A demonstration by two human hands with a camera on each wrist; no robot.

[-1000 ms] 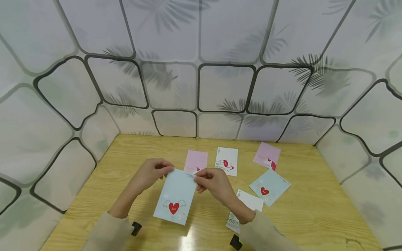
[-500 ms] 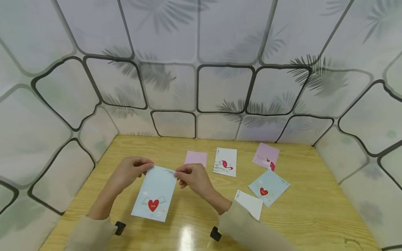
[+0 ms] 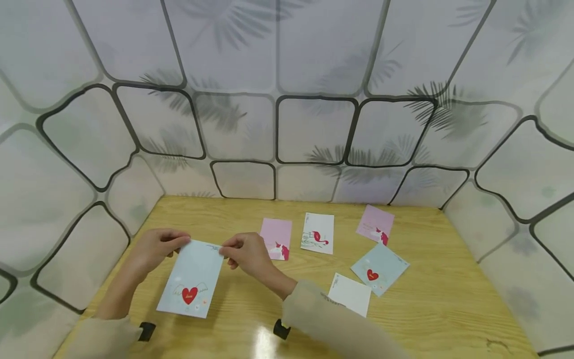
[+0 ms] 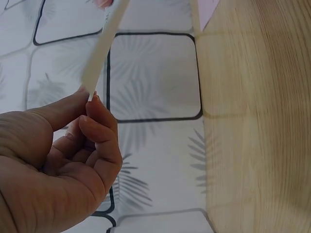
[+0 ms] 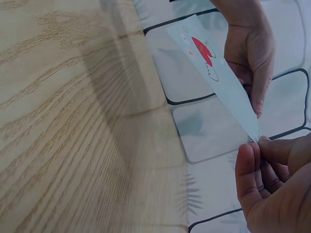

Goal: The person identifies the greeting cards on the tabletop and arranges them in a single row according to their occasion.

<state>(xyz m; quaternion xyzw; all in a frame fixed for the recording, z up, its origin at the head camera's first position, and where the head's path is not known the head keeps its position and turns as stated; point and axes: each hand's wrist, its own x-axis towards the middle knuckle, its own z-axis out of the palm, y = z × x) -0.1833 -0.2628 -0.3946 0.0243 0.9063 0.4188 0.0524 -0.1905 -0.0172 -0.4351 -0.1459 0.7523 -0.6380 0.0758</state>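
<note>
Card (image 3: 190, 269) in pale blue, with a red winged heart printed at its near end, hangs between my two hands, lifted off the wooden table (image 3: 448, 304). My left hand (image 3: 154, 248) has its far left corner pinched between thumb and fingertips, and my right hand (image 3: 247, 253) pinches the far right corner in the same way, close to some small dark lettering. I hold it on the left side of the table, its printed face towards me; from my left wrist I see it nearly edge-on.

Beyond my right hand lies a pink card (image 3: 275, 232) with a red figure on it, and just to its right a white flamingo card (image 3: 318, 232). Farther right, a second pink card (image 3: 374, 222) meets the corner of another blue heart card (image 3: 381, 269), turned like a diamond. Nearer me, a white card (image 3: 352, 295) sits partly hidden by my right sleeve (image 3: 332, 321); I cannot tell whether it touches that blue one. Behind everything stands patterned wall covering (image 3: 314, 55), grey outlines and leaf shapes on white.
</note>
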